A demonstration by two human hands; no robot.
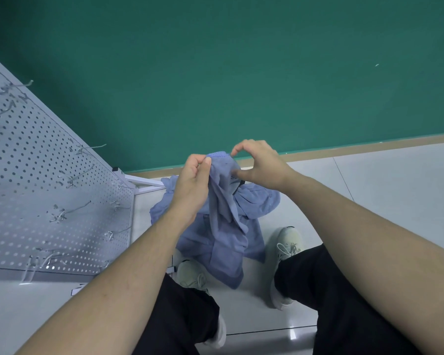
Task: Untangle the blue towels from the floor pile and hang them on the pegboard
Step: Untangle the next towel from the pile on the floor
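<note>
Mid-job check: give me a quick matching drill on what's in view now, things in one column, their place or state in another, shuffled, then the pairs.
Things:
1. left hand
2. right hand
3. pegboard
4. towel pile

Places or states:
A. stands at the left, studded with metal hooks
B. lies on the floor between the shoes
C. pinches the top edge of the lifted towel
D. thumb against the lifted towel, forefinger arched above it

Pairs: 1-C, 2-D, 3-A, 4-B

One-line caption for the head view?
Both hands, left and right, lift a blue towel off the floor pile beside the pegboard.
</note>
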